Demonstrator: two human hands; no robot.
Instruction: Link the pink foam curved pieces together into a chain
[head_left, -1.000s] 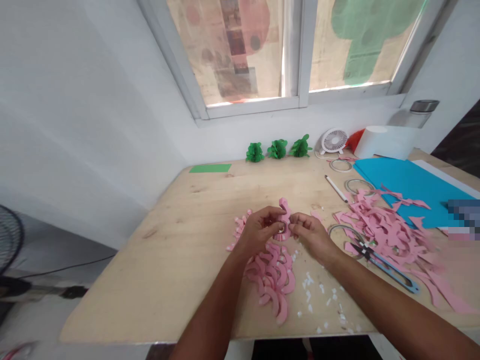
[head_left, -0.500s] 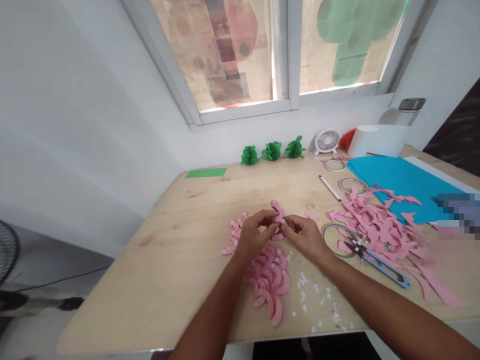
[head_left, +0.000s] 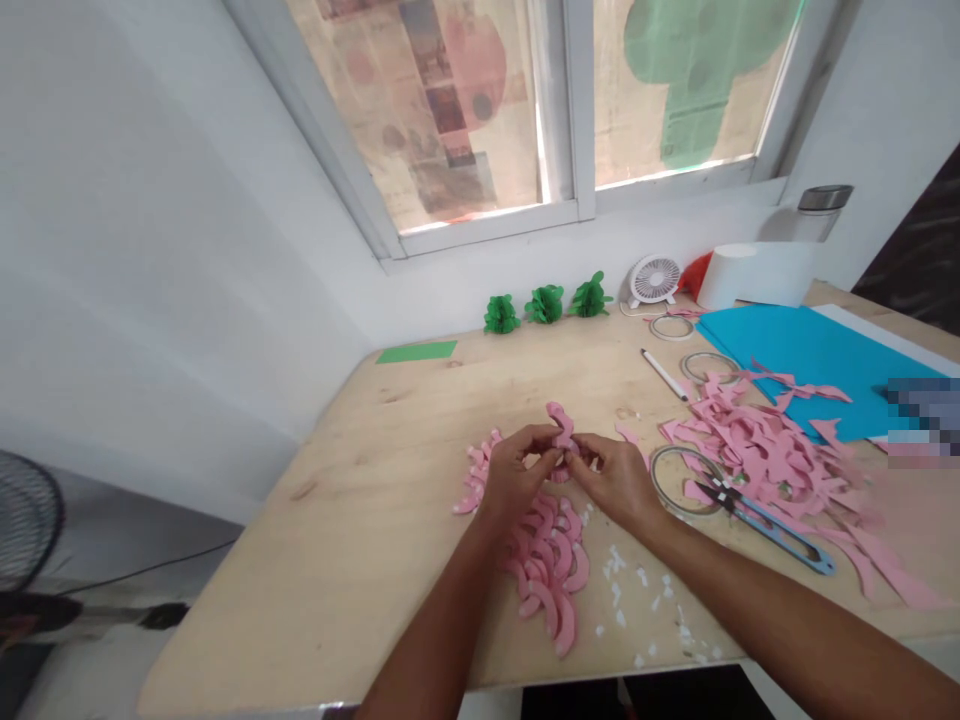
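Between my two hands is a curved pink paper piece (head_left: 559, 415), its wavy top end sticking up above the fingers. My left hand (head_left: 517, 470) pinches it from the left, thumb and fingers closed. From the other side my right hand (head_left: 615, 475) pinches its lower part near the left fingertips. The exact spot where the fingertips meet is partly hidden. Below the hands lies a pile of pink paper arcs (head_left: 551, 570), some with whitish ends. Another small group of pink pieces (head_left: 472, 480) lies left of my left hand.
Pink paper scraps (head_left: 765, 440), tape rings (head_left: 686, 480) and blue-handled thread snips (head_left: 780, 530) lie at right, beside blue sheets (head_left: 795, 340). White bits (head_left: 619, 590) dot the front. Green paper figures (head_left: 544, 303) and a small fan (head_left: 654, 280) stand at the back, with a marker (head_left: 664, 375) nearer.
The camera view has shifted slightly. Both hands keep their pinch on the pink paper piece in nearly the same pose.
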